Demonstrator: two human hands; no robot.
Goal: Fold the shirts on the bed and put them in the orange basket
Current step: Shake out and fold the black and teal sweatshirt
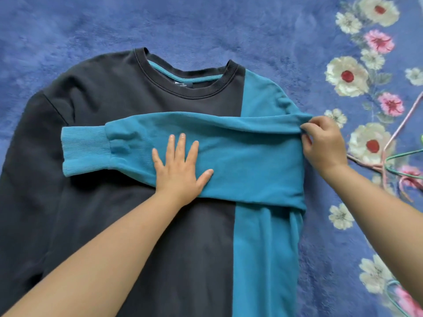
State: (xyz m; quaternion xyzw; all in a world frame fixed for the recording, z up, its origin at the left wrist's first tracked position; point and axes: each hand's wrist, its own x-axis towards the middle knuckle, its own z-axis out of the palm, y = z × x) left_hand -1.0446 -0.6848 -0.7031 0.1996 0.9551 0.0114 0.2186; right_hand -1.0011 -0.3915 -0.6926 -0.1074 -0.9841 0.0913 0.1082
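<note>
A dark grey and teal sweatshirt [128, 115] lies flat on the bed, collar pointing away from me. Its teal sleeve [240, 156] is folded across the chest toward the left, cuff [85, 149] resting on the dark half. My left hand [179, 165] presses flat on the sleeve with fingers spread. My right hand [325, 145] pinches the fold of the sleeve at the shirt's right edge. The orange basket is out of view.
The bed is covered by a blue plush blanket [206, 26] with a floral border [348, 76] along the right side. Pink and green clothes hangers [393, 165] lie on the blanket at the right, close to my right forearm.
</note>
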